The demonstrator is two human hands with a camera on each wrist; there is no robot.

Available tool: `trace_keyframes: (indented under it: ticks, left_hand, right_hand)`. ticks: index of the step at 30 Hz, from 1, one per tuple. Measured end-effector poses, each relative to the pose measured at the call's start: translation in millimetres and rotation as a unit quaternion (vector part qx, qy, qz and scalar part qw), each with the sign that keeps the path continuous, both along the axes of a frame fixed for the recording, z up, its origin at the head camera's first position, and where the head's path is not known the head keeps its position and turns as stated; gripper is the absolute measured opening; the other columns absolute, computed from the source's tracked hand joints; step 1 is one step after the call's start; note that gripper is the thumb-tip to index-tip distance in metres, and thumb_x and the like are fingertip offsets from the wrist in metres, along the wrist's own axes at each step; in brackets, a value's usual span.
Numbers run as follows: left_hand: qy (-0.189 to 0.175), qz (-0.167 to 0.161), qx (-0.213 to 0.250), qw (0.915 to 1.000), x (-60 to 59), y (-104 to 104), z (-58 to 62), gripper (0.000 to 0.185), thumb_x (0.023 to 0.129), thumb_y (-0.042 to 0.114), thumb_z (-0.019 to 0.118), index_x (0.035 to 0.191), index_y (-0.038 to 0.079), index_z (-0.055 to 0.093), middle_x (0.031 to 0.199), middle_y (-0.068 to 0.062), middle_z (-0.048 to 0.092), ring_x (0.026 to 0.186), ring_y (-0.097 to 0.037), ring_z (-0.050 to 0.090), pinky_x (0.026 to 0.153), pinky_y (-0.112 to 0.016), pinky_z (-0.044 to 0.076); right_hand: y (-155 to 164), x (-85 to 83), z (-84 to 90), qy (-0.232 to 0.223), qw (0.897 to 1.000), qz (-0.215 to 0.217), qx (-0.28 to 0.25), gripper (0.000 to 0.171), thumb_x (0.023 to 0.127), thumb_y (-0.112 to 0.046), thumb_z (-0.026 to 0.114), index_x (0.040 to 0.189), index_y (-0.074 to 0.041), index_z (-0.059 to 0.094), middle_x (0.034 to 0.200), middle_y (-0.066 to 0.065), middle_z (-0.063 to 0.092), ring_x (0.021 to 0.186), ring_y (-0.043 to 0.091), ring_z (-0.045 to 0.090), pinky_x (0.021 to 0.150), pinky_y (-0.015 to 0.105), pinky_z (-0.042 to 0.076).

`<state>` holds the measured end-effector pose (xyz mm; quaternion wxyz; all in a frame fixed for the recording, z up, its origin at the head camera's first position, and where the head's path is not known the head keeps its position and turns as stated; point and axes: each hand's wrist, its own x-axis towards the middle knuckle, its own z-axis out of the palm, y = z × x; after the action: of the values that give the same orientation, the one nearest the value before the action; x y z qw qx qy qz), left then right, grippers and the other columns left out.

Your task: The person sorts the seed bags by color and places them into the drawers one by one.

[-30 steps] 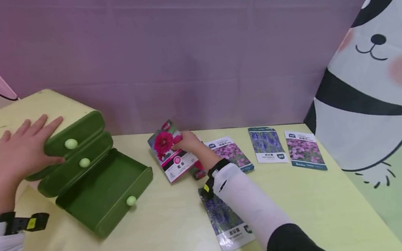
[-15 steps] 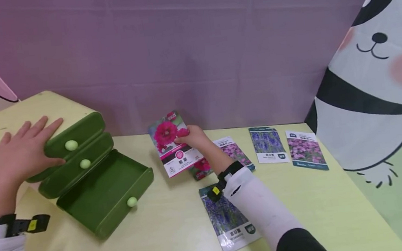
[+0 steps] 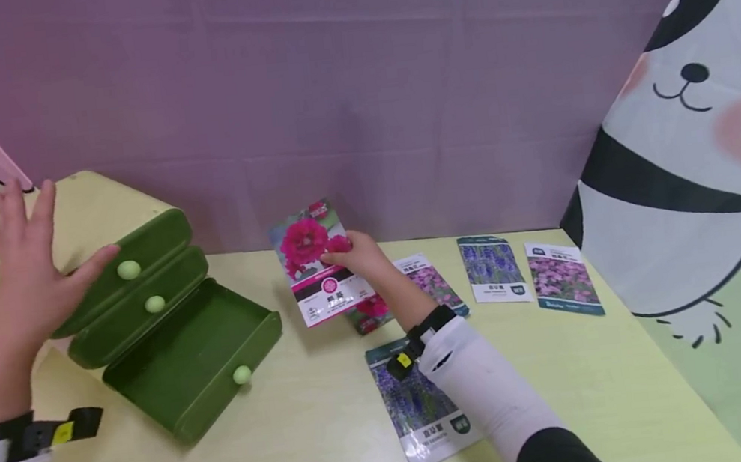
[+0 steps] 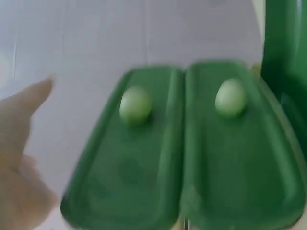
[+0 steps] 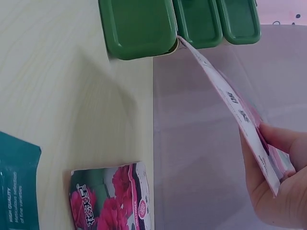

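Pinching the pink-flower seed packet (image 3: 312, 267), whose long axis runs from eleven to five o'clock, the right hand (image 3: 362, 254) has the pulled-out green drawer (image 3: 187, 356) at its eight o'clock, while the left hand (image 3: 30, 285), farther away at nine o'clock, is spread and holds nothing.

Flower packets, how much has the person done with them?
Looks done: the green bottom drawer stands open. In hand: the right hand holds a packet with pink flowers up above the table. Still to do, probably: that packet isn't put down yet, maybe it goes in the drawer, and the other packets lie on the table, perhaps waiting their turn.
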<state>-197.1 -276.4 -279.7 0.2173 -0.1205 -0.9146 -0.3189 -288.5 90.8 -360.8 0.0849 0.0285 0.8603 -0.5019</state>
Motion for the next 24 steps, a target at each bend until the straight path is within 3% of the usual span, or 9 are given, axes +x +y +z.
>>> trace_keyframes:
  ticks: [4, 6, 7, 11, 15, 18, 21, 24]
  left_hand:
    - [0.121, -0.011, 0.084, 0.989, 9.9, 34.7, -10.7, 0.081, 0.094, 0.029, 0.064, 0.156, 0.012, 0.015, 0.164, -0.004, -0.002, 0.151, -0.021, -0.007, 0.122, -0.048, -0.001]
    - [0.148, -0.024, 0.115, 0.982, 12.9, 51.3, -16.5, 0.081, 0.093, 0.032, 0.065, 0.156, 0.012, 0.017, 0.164, -0.001, 0.005, 0.151, -0.018, 0.001, 0.123, -0.041, 0.004]
    - [0.142, -0.029, 0.132, 0.9806, 14.8, 59.7, -18.8, 0.081, 0.093, 0.032, 0.064, 0.156, 0.013, 0.017, 0.164, 0.001, 0.007, 0.151, -0.016, 0.004, 0.123, -0.038, 0.005]
    - [0.059, -0.045, 0.208, 0.9753, 21.3, 90.0, -27.2, 0.083, 0.094, 0.024, 0.063, 0.157, 0.022, 0.009, 0.164, 0.005, 0.005, 0.15, -0.011, 0.006, 0.123, -0.031, 0.006]
    - [-0.035, -0.053, 0.278, 0.9586, 23.1, 111.9, -38.8, 0.086, 0.096, 0.022, 0.061, 0.157, 0.022, 0.0, 0.164, 0.002, 0.0, 0.15, -0.012, 0.002, 0.124, -0.032, 0.006]
    - [-0.089, -0.056, 0.288, 0.9518, 22.9, 121.9, -48.0, 0.09, 0.096, 0.025, 0.061, 0.156, 0.021, -0.005, 0.164, -0.001, -0.004, 0.151, -0.018, -0.001, 0.124, -0.038, 0.006]
    - [-0.139, -0.06, 0.283, 0.947, 22.7, 128.5, -54.1, 0.094, 0.096, 0.03, 0.06, 0.155, 0.019, -0.012, 0.163, -0.003, -0.009, 0.151, -0.024, -0.003, 0.123, -0.045, 0.006]
    - [-0.194, -0.059, 0.324, 0.9243, 22.1, 133.5, -56.6, 0.095, 0.097, 0.032, 0.058, 0.154, 0.018, -0.017, 0.164, -0.004, -0.006, 0.151, -0.025, 0.0, 0.122, -0.046, 0.01]
  right_hand:
    - [-2.2, 3.8, 0.3, 0.003, 1.0, 0.0, -0.016, 0.055, 0.088, -0.03, 0.072, 0.134, -0.008, 0.052, 0.125, 0.012, 0.061, 0.116, 0.027, 0.058, 0.104, 0.04, 0.046]
    - [-4.4, 6.5, 0.5, 0.002, 1.0, 0.002, -0.025, 0.054, 0.088, -0.031, 0.071, 0.134, -0.009, 0.051, 0.123, 0.012, 0.062, 0.114, 0.026, 0.058, 0.103, 0.04, 0.047]
    - [-5.7, 7.9, 0.7, 0.003, 1.0, 0.003, -0.031, 0.053, 0.089, -0.031, 0.071, 0.133, -0.009, 0.052, 0.122, 0.011, 0.062, 0.112, 0.026, 0.059, 0.103, 0.04, 0.048]
    - [-12.8, 14.9, 3.0, -0.005, 0.998, 0.008, -0.061, 0.046, 0.093, -0.029, 0.066, 0.131, -0.009, 0.052, 0.115, 0.012, 0.064, 0.101, 0.024, 0.062, 0.098, 0.038, 0.05]
    - [-21.4, 21.9, 5.3, -0.016, 0.995, 0.011, -0.096, 0.04, 0.094, -0.027, 0.062, 0.129, -0.009, 0.052, 0.108, 0.013, 0.066, 0.087, 0.021, 0.064, 0.085, 0.033, 0.055]
    - [-27.5, 27.5, 6.4, -0.019, 0.993, 0.018, -0.114, 0.037, 0.094, -0.026, 0.063, 0.126, -0.009, 0.053, 0.104, 0.013, 0.067, 0.081, 0.02, 0.065, 0.078, 0.03, 0.057]
    - [-33.3, 33.9, 8.4, -0.012, 0.992, 0.029, -0.124, 0.034, 0.093, -0.023, 0.062, 0.123, -0.008, 0.055, 0.106, 0.013, 0.067, 0.083, 0.019, 0.064, 0.082, 0.03, 0.054]
    - [-39.3, 41.5, 12.9, 0.002, 0.99, 0.036, -0.134, 0.032, 0.094, -0.019, 0.058, 0.122, -0.006, 0.057, 0.11, 0.014, 0.065, 0.089, 0.019, 0.061, 0.091, 0.033, 0.051]
